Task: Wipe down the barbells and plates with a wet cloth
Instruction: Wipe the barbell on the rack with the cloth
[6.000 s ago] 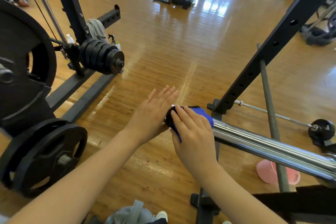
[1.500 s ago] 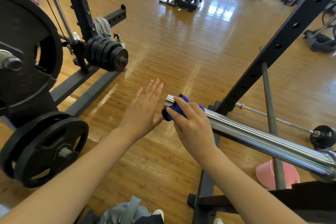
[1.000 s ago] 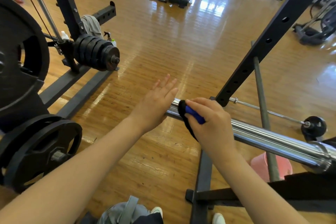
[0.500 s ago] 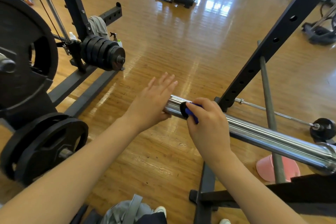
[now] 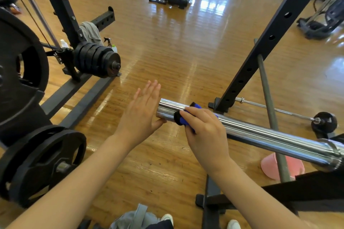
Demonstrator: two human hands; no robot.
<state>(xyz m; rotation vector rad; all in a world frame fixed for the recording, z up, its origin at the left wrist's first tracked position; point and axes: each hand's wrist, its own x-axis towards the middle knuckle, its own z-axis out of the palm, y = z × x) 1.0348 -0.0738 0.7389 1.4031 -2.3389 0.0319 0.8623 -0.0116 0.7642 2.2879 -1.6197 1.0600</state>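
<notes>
Right hand (image 5: 204,132) is wrapped around a blue and black cloth (image 5: 183,120), pressing it onto the chrome barbell sleeve (image 5: 260,135) just short of the sleeve's open end. Fingers curl over the top of the cloth, so it's a proper grip, not just a flat palm.

Left hand (image 5: 142,115) is flat and open, fingers straight and together, palm set against the end face of the sleeve, thumb tucked under the near edge of it.

The sleeve runs from the middle of the view out to the right, where it thickens into a collar (image 5: 333,154). It sits above the wooden floor (image 5: 186,52), in front of a black rack upright (image 5: 264,46) with holes along it.

On the left there's a big black plate (image 5: 16,72) up on a peg, two more plates (image 5: 41,163) lower down near the floor, and a stack of small plates (image 5: 96,61) further back. A grey towel (image 5: 90,31) hangs on the frame behind that stack, with a spray bottle (image 5: 111,44) next to it.

Far right on the floor lies a thinner bar (image 5: 275,110) with a small dark plate on its end. A pink bucket (image 5: 271,167) sits under the sleeve on the right. White shoes (image 5: 167,217) at the bottom edge.
</notes>
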